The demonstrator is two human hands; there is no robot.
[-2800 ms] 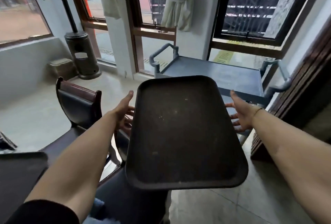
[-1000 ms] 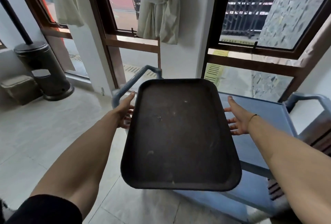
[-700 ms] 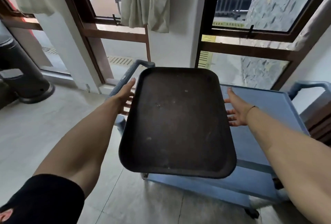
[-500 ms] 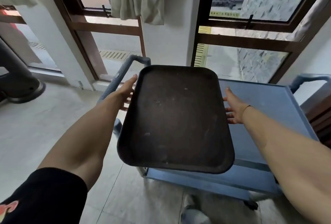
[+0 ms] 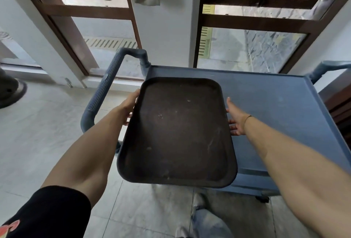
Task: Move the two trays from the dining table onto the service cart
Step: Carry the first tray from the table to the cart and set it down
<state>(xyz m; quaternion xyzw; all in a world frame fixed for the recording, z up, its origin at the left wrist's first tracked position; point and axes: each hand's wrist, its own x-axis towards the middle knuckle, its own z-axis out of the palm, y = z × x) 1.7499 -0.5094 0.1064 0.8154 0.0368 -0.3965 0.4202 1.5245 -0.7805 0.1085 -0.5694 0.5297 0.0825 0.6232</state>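
A dark brown rectangular tray (image 5: 178,133) hangs level in front of me, its far half over the left part of the blue service cart's top shelf (image 5: 275,108), its near half past the cart's front edge. My left hand (image 5: 129,106) grips the tray's left rim with the fingers under it. My right hand (image 5: 235,120) holds the right rim, fingers spread beneath. The tray is empty apart from a few crumbs. No second tray and no dining table are in view.
The cart has a ribbed blue handle (image 5: 106,89) on its left end and another handle (image 5: 326,68) at the far right. Wood-framed windows and a white pillar (image 5: 167,28) stand right behind it. A dark round base (image 5: 9,91) sits on the tiled floor at left.
I have walked from the table area up to the cart. The tray, held by both hands throughout, now reaches over the cart's top shelf and sits lower.
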